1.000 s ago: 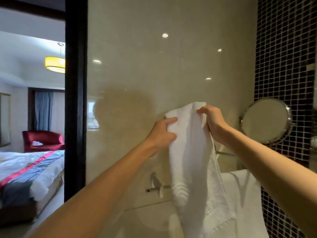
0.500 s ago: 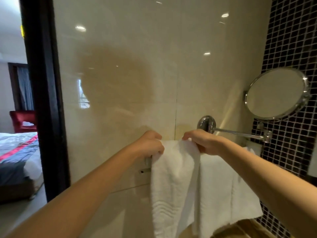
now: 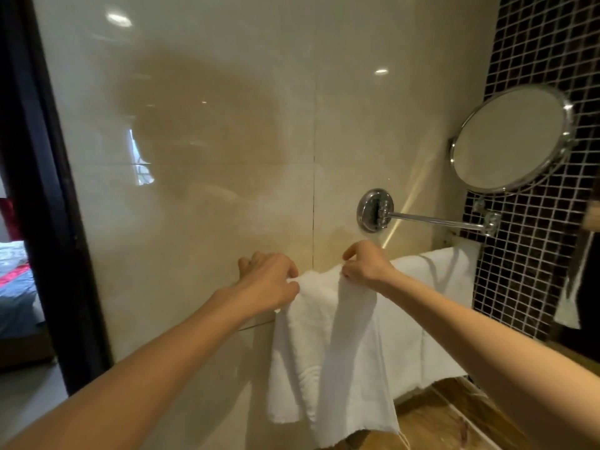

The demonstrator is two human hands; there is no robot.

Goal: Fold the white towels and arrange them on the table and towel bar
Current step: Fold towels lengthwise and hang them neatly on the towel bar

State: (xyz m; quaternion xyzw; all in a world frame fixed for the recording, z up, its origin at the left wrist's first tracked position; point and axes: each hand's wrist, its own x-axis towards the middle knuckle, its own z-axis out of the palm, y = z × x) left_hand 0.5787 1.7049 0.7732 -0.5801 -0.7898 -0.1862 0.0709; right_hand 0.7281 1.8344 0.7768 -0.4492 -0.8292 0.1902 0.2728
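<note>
Bathroom corner here: glossy beige tile wall (image 3: 227,125) straight ahead, black mosaic tile wall (image 3: 535,43) on the right, and a dark door frame (image 3: 39,190) on the left with a bit of a bed (image 3: 16,287) showing through the doorway. A round chrome-rimmed mirror (image 3: 509,138) sits on a swing arm (image 3: 435,219) coming off a shiny round wall mount (image 3: 375,211). The ceiling lights reflect in the beige tiles.

Both arms are stretched out toward the wall. The white towel (image 3: 328,352) hangs low on the beige wall, just below and left of the mirror mount, folded lengthwise into a narrow strip, with the front layer hanging lower than the one behind it. The left hand (image 3: 269,280) has its fingers curled over the towel's top left corner and grips it. The right hand (image 3: 365,264) pinches the top right corner between thumb and fingers. The hands are close together, with just the towel's width between them.

Right beside it, touching on the right, a second white towel (image 3: 435,287) hangs spread wider and reaches almost to the mosaic wall. The bar itself is hidden under the cloth, so I can't make it out. Below the towels, bottom right, there's a wooden bench (image 3: 438,414), and the held towel's lower edge hangs in front of it
</note>
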